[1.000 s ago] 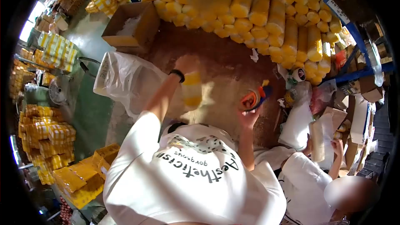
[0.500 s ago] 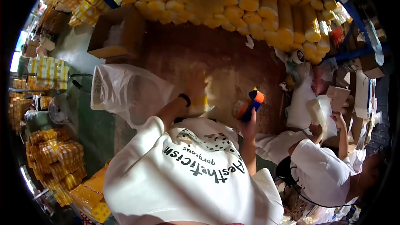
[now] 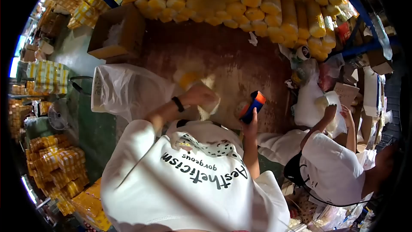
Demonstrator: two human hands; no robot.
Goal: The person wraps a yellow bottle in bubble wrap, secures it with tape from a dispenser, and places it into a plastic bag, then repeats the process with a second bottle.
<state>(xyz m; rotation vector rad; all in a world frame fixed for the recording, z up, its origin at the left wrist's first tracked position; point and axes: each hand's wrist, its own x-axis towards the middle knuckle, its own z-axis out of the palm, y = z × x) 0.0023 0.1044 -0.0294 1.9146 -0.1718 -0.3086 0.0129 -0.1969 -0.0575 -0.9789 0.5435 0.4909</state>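
Observation:
My right hand (image 3: 250, 125) is wrapped round a dark blue and orange hand-held tool (image 3: 254, 106), which looks like a tape dispenser. It is tilted above the brown worktop (image 3: 270, 79). My left hand (image 3: 201, 96), with a black band at the wrist, has its fingers bent over a pale, crinkled plastic wrapping (image 3: 210, 107). How firmly it grips is partly hidden. Just beyond those fingers lies a blurry yellow round item (image 3: 189, 78) in clear plastic.
A large clear plastic bag (image 3: 128, 88) stands left of my left hand, near an open cardboard box (image 3: 116, 34). Yellow wrapped rolls (image 3: 249, 0) line the back. A co-worker (image 3: 330, 163) handles white material on the right. Yellow taped parcels (image 3: 58, 163) are stacked at left.
My left hand has drawn back toward me and its blur is gone. The yellow item shows beyond it. The blue and orange tool has moved slightly left and turned in my right hand.

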